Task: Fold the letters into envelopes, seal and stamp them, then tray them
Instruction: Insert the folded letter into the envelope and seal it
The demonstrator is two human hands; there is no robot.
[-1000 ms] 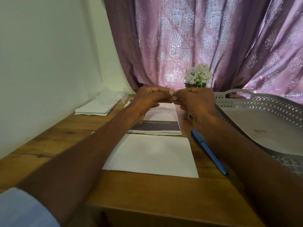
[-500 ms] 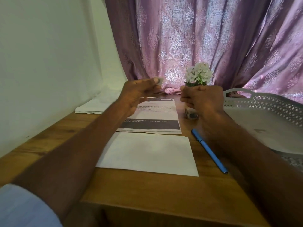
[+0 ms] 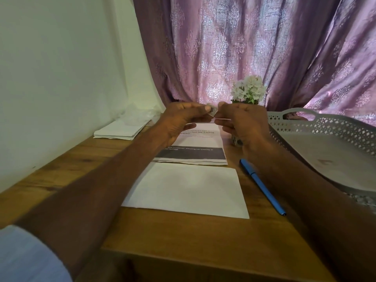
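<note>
both hands are raised above the printed letters [image 3: 193, 147], the stack lying just beyond the white envelope [image 3: 187, 190]. the left hand [image 3: 183, 121] pinches a small stamp [image 3: 212, 112] between thumb and forefinger, its other fingers loosely curled. the right hand [image 3: 242, 121] meets it at the same spot, fingertips pinched on the stamp's other edge; what else it holds, if anything, cannot be told.

this looks like the stamping step, probably peeling or readying the stamp. to do it well, keep the pinch light at the very edge so the sticky face stays untouched, then lower it flat onto a corner of the envelope and press from one side across.

counted: one envelope in front, one stamp in the fingers, one stack of letters, one pile of spare envelopes [image 3: 122, 131] left of the letters, one blue pen [image 3: 262, 186] right of the envelope, one grey tray [image 3: 325, 127] beyond the pen.
</note>
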